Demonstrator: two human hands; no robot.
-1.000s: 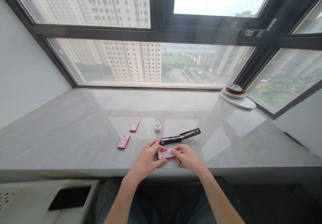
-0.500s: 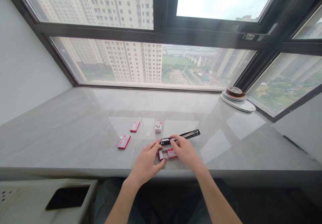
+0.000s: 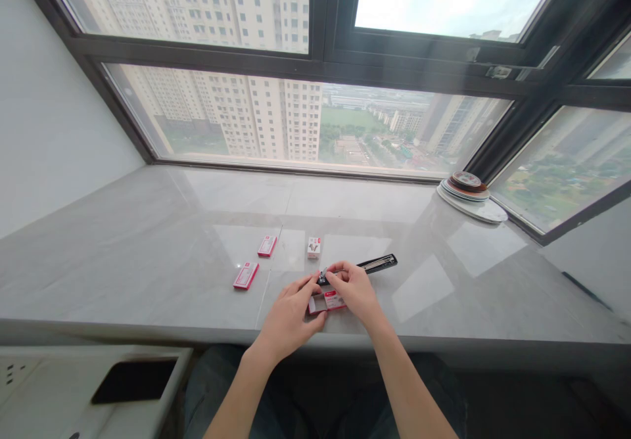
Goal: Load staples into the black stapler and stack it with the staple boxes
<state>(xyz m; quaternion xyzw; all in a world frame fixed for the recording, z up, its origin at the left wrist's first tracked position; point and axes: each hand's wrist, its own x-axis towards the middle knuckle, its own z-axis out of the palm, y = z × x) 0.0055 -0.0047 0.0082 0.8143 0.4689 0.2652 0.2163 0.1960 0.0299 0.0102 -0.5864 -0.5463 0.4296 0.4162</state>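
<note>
1. Step in hand, my read: fingertip work at the left end of the stapler (image 3: 381, 263), open box (image 3: 335, 300) kept close by.
2. Stapler: lower centre of frame, on the worktop (image 3: 148, 261), opened out, far end pointing right and slightly up. Middle is hidden behind the fingers.
3. Right hand (image 3: 355, 291): thumb and index brought together over the stapler. Bit of silver at the tips; can't tell if it's a loose piece or stapler metal, so grip unconfirmed.
4. Left hand (image 3: 288, 313): grasping the left end of the open box, thumb on near side, fingers on far side, right by the stapler's end.
5. Next move calls for: light, precise fingertip control, stapler kept from sliding. Nothing visibly clamps it.
6. Watch: box sits just below the stapler in frame, tight room, easy to bump.
</note>
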